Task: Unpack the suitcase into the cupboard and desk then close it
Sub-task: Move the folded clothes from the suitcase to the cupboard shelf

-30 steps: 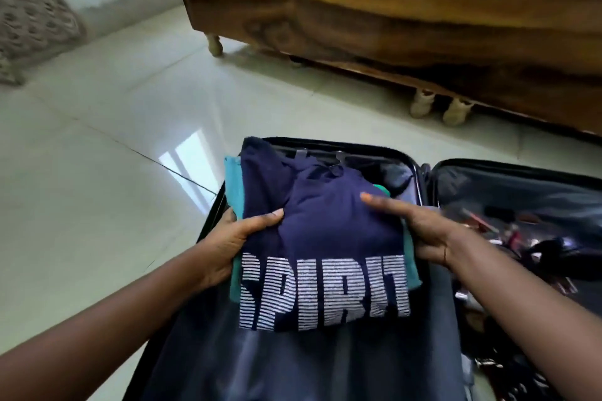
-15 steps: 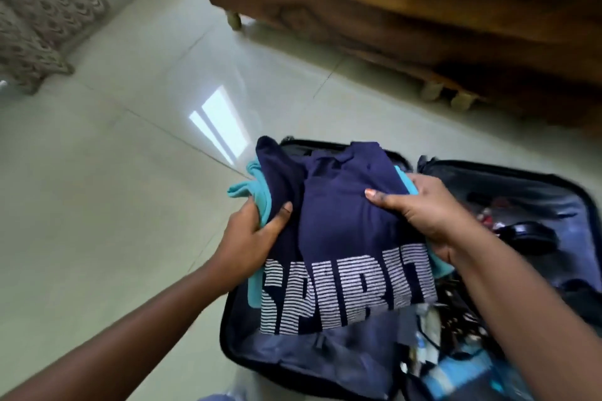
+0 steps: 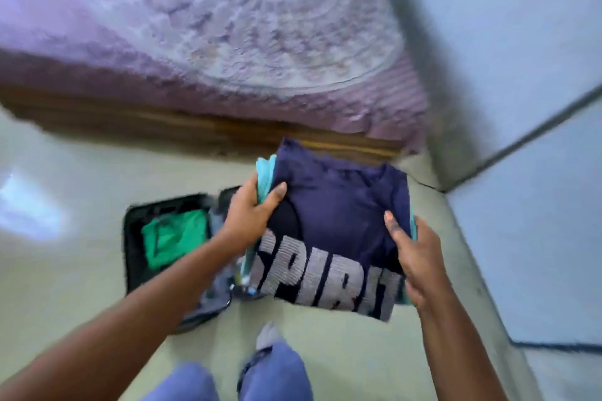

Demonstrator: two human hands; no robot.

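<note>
folded navy shirt [image 3: 338, 225] atop teal clothes [image 3: 265, 172]; left hand [image 3: 250, 215] and right hand [image 3: 413, 257] clamped on the stack's sides. open suitcase [image 3: 130, 254] on floor; green garment [image 3: 172, 236] inside.

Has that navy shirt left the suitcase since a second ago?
Yes. The navy shirt was lying in the suitcase; now both hands hold it up and to the right of the case, toward the bed.
</note>
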